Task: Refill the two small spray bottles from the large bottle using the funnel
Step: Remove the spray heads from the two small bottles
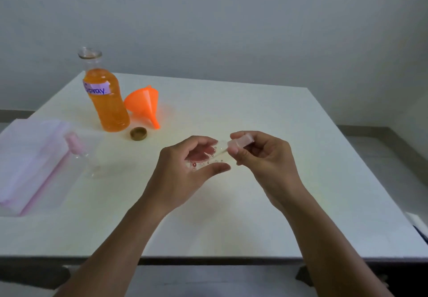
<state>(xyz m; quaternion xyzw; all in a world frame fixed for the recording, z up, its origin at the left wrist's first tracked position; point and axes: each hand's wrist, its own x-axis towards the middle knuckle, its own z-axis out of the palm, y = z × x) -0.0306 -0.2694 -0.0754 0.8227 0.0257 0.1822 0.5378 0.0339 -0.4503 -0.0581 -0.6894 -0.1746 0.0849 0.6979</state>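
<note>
Seen from the head camera, a person's left hand (pixel 183 171) holds a clear small spray bottle (pixel 209 157) above a white worktop (pixel 254 204), in front and to the right of the large bottle (pixel 106 97). The left fingers (pixel 217 168) curl round its body. The right hand (pixel 264 157) meets it at the top, with thumb and forefinger pinching the pale pink spray cap (pixel 239 142). Whether that cap is still fastened to the neck cannot be told.

The large bottle stands open and upright, holding orange liquid and bearing a label that reads "Spray". Its gold lid (pixel 138 133) lies just in front of it. The orange funnel (pixel 144 103) lies on its side just right of the bottle. The second small spray bottle (pixel 85 157), pink-capped, lies in front and to the left of the large bottle, beside a translucent pink-edged pouch (pixel 30 162).
</note>
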